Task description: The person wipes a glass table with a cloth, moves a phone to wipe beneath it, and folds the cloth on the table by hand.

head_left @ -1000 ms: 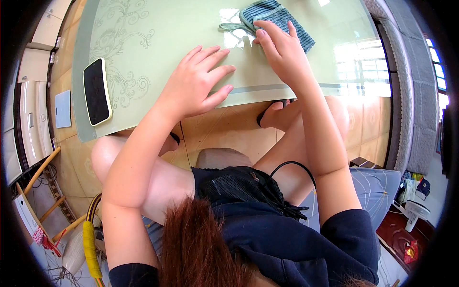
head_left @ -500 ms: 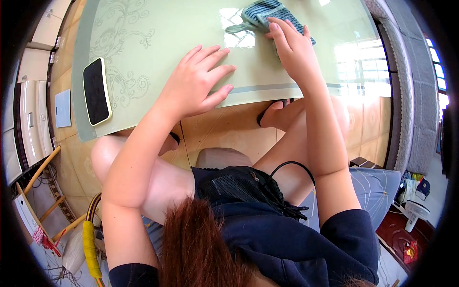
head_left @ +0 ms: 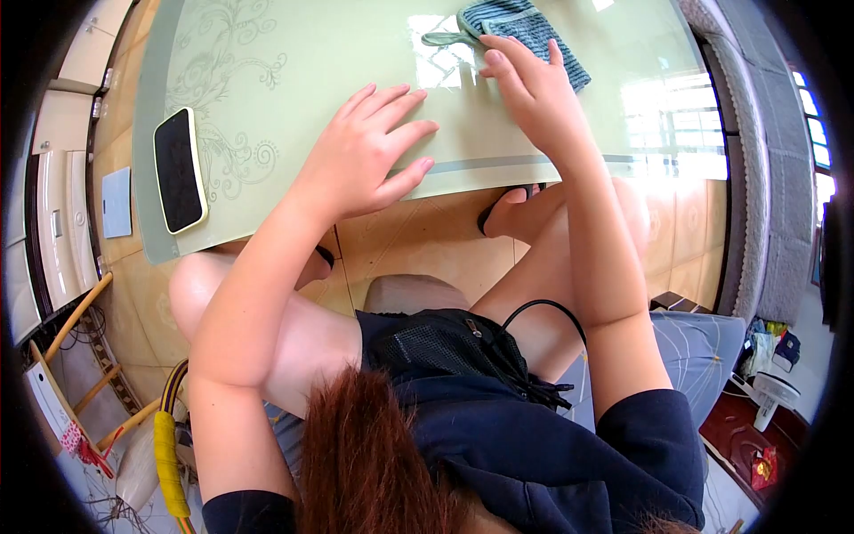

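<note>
A blue-green striped cloth (head_left: 525, 28) with a hanging loop lies at the far side of the glass tabletop (head_left: 294, 116). My right hand (head_left: 534, 89) is at the cloth's near edge, its fingers stretched out and apart, overlapping the cloth in view. Whether the fingertips press on it I cannot tell. Fingers spread, my left hand (head_left: 365, 156) rests at the near edge of the table and holds nothing.
A phone (head_left: 180, 169) with a dark screen lies on the table's left side. To the right stands a grey sofa (head_left: 774, 160). Below the table edge are my legs and a tiled floor (head_left: 400, 236). A yellow-wrapped curved bar (head_left: 166, 463) is at lower left.
My right hand has shifted slightly left and toward me. The cloth lies flatter, its near part no longer bunched under the hand. My left hand has stayed in place.
</note>
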A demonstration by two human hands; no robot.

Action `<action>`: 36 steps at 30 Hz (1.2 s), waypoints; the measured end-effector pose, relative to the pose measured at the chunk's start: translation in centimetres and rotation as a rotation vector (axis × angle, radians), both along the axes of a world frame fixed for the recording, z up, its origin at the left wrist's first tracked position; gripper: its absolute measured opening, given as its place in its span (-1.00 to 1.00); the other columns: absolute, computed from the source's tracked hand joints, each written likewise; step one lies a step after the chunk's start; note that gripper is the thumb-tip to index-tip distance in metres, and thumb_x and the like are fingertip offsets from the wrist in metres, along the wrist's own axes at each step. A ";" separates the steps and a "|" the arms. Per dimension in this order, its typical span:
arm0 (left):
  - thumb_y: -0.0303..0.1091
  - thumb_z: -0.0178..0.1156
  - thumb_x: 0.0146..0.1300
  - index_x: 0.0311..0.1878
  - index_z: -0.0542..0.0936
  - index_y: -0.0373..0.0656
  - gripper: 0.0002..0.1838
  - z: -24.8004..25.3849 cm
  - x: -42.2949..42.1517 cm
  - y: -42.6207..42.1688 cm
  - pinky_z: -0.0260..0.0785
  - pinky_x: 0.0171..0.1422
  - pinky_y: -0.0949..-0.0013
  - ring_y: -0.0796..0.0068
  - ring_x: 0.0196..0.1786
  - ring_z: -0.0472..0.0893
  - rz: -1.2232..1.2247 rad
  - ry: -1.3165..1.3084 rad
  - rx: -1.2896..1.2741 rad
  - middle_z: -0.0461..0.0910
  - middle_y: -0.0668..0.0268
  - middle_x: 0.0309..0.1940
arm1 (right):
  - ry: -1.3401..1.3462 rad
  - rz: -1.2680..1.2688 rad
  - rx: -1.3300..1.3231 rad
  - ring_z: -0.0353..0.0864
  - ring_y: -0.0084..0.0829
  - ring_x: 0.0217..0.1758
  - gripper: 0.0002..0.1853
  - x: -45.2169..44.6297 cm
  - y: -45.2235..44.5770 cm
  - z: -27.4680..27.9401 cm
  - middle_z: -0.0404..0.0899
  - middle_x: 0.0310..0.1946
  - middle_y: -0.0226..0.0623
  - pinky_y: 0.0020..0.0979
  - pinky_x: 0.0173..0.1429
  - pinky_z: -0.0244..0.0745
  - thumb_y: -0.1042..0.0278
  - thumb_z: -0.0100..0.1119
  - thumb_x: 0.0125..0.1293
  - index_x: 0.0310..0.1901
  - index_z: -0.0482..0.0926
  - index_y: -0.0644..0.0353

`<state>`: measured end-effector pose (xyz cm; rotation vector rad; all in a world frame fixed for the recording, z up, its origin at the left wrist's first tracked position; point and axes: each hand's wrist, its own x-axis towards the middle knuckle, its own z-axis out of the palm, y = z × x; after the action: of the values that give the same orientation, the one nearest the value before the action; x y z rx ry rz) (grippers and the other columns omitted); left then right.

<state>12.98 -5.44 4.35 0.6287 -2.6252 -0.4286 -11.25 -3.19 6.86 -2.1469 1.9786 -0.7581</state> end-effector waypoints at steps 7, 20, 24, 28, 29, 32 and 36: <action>-0.17 0.12 0.22 0.06 0.58 -0.12 -0.62 0.1 0.0 0.0 0.03 0.51 -0.04 0.04 0.37 0.34 -0.001 0.000 -0.001 0.42 0.10 0.28 | -0.094 -0.071 0.184 0.58 -0.11 -0.02 -0.56 -0.2 0.2 1.4 0.65 -0.26 -0.17 0.13 0.51 -0.17 0.01 -0.20 0.47 0.03 0.59 0.13; -0.20 0.15 0.20 -0.01 0.60 -0.16 -0.66 0.1 -0.1 0.0 0.13 0.46 -0.02 0.05 0.28 0.43 -0.029 0.028 -0.019 0.50 0.08 0.19 | -0.089 -0.138 0.087 0.16 0.00 0.46 -0.45 -4.1 -2.2 1.7 0.23 0.37 -0.01 -0.06 0.54 -0.09 0.02 -0.14 0.42 0.33 0.33 0.17; -0.24 0.16 0.19 -0.12 0.63 -0.18 -0.73 0.5 0.0 0.1 0.26 0.35 0.06 0.08 0.20 0.49 -0.047 0.055 -0.008 0.56 0.10 0.11 | 0.067 -0.198 0.045 0.19 0.10 0.41 -0.47 -4.1 -3.4 0.5 0.23 0.38 0.04 -0.11 0.47 0.09 0.14 -0.04 0.37 0.30 0.35 0.21; -0.29 0.17 0.17 -0.26 0.63 -0.21 -0.81 0.7 0.2 0.2 0.37 0.18 0.16 0.14 0.07 0.57 -0.064 0.102 -0.003 0.63 0.13 -0.01 | 0.776 0.107 0.227 0.14 0.13 0.45 -0.47 -3.1 -4.6 -1.2 0.24 0.36 0.06 0.00 0.48 0.05 0.07 -0.06 0.37 0.30 0.36 0.16; -0.31 0.18 0.16 -0.30 0.62 -0.22 -0.82 0.8 0.2 0.2 0.39 0.13 0.17 0.14 0.00 0.58 -0.067 0.118 0.000 0.64 0.14 -0.08 | 0.526 -0.141 0.041 0.07 0.19 0.47 -0.44 -2.0 -4.2 -4.3 0.19 0.39 0.07 0.07 0.49 -0.02 0.01 -0.12 0.38 0.31 0.35 0.14; -0.36 0.19 0.12 -0.41 0.61 -0.23 -0.86 1.1 0.4 -0.1 0.43 -0.06 0.18 0.15 -0.21 0.61 -0.059 0.156 -0.009 0.65 0.16 -0.31 | 0.414 -0.031 -0.120 0.07 0.08 0.50 -0.42 2.0 -2.7 -5.7 0.17 0.44 -0.14 0.07 0.52 -0.10 -0.13 -0.13 0.40 0.37 0.32 -0.07; -0.40 0.20 0.09 -0.56 0.55 -0.19 -0.85 1.6 1.0 -0.6 0.36 -0.35 0.20 0.20 -0.50 0.52 0.009 0.240 -0.105 0.55 0.24 -0.59 | 0.268 0.408 -0.098 0.07 0.08 0.51 -0.39 8.1 2.5 -4.5 0.28 0.36 -0.06 0.09 0.53 -0.08 -0.19 -0.09 0.34 0.26 0.43 0.07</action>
<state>13.95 -6.06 5.93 0.5203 -2.3980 -0.3380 -3.12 -0.69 2.39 -2.7096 1.5404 -0.5311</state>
